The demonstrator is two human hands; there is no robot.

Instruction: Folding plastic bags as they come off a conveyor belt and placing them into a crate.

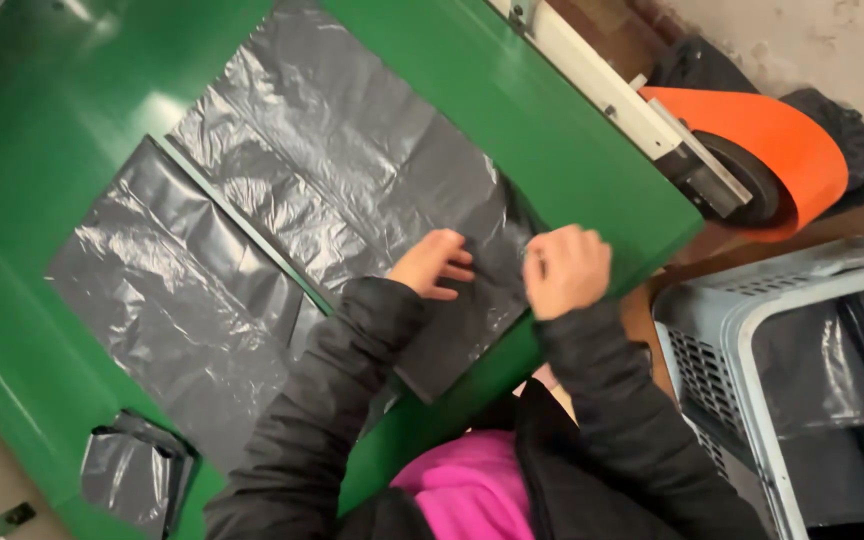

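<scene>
- Head view, hands: the left hand (434,264) lies on the near end of a black plastic bag (352,170), fingers bent and pressing the film down against the worktop (552,130); it presses rather than grips.
- Head view, hands: the right hand (566,270) is closed into a fist at the same end of the bag, pinching a raised fold of the film between thumb and fingers.
- Head view, bag position: the bag is spread flat on the green worktop and runs from the hands toward the far edge; the two hands sit near each other, with the gathered fold between them.
- Head view, second sheet: another black bag sheet (172,300) lies flat just beside the first, to the left of the left arm.
- Head view, small item: a crumpled black bag (132,470) rests on the worktop edge at lower left.
- Head view, roll: an orange roll (782,140) sits on a white-framed holder beyond the worktop at upper right.
- Head view, container: a grey slotted crate (722,330) stands to the right of the right arm and holds dark plastic film.
</scene>
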